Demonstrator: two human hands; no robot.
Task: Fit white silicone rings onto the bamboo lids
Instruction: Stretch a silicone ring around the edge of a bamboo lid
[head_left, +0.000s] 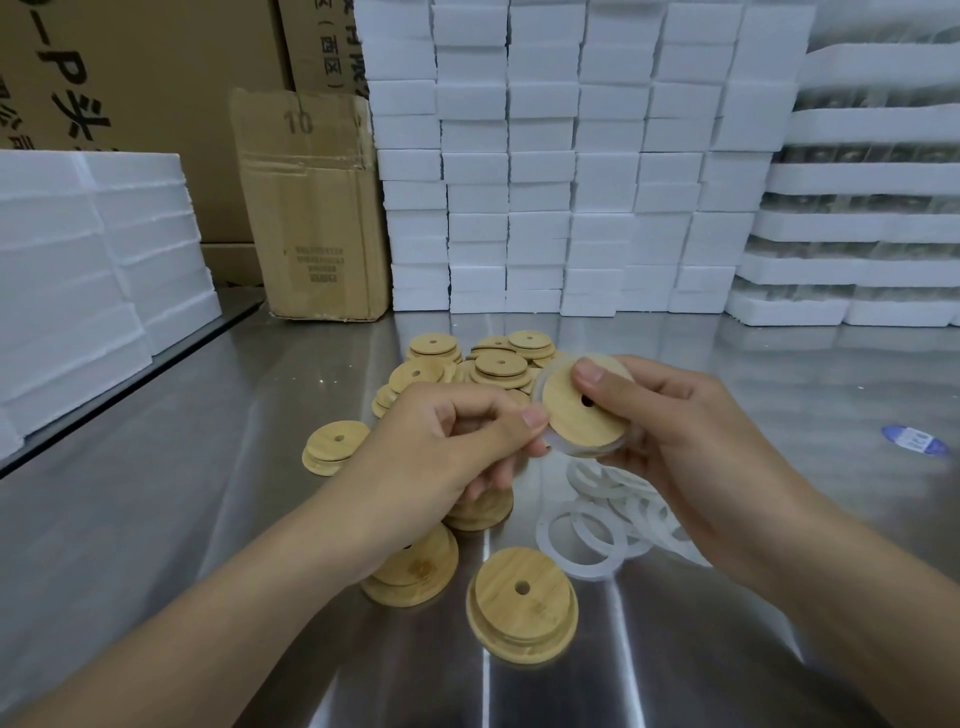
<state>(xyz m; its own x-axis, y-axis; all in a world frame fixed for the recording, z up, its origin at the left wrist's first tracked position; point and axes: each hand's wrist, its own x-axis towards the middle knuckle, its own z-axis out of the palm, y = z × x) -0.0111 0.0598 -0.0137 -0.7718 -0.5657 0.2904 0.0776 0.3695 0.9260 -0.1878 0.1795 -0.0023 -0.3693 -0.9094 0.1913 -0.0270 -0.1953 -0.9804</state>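
— Which lid is in hand?
— One bamboo lid, held above the steel table at centre. The right hand grips it, thumb curled over its top face, fingers beneath.
— And the ring?
— A white silicone ring lies round its rim (translucent, partly hidden). The left hand pinches it at the lid's left edge.
— The rest?
— A heap of loose rings lies near right, under the right hand; spare lids are piled farther back; a single lid lies nearest. White foam blocks are stacked far behind.
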